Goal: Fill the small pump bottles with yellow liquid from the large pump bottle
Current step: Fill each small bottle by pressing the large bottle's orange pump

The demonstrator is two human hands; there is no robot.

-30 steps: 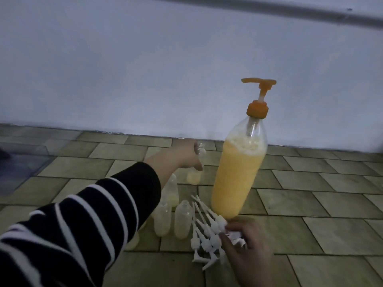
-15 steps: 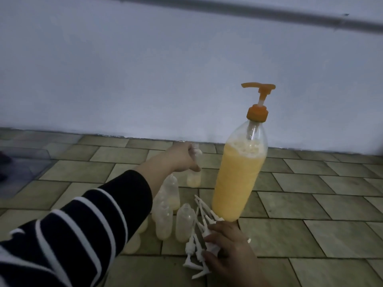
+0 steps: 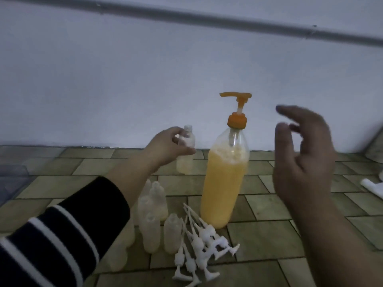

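The tall clear plastic pump bottle of yellow liquid with an orange pump head (image 3: 224, 183) stands upright on the tiled floor (image 3: 269, 235); no label or writing is readable on it. Left of it, the left hand (image 3: 165, 148) grips a small clear uncapped bottle (image 3: 185, 150), seemingly holding a little pale liquid. Right of it, the right hand (image 3: 304, 160) hovers with loose fingers, holding nothing. In front stand more small empty bottles (image 3: 159, 222) and loose white pump tops (image 3: 203, 245).

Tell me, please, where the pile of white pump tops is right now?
The pump tops lie low in the head view, on the floor before the large bottle, right of the small bottles.
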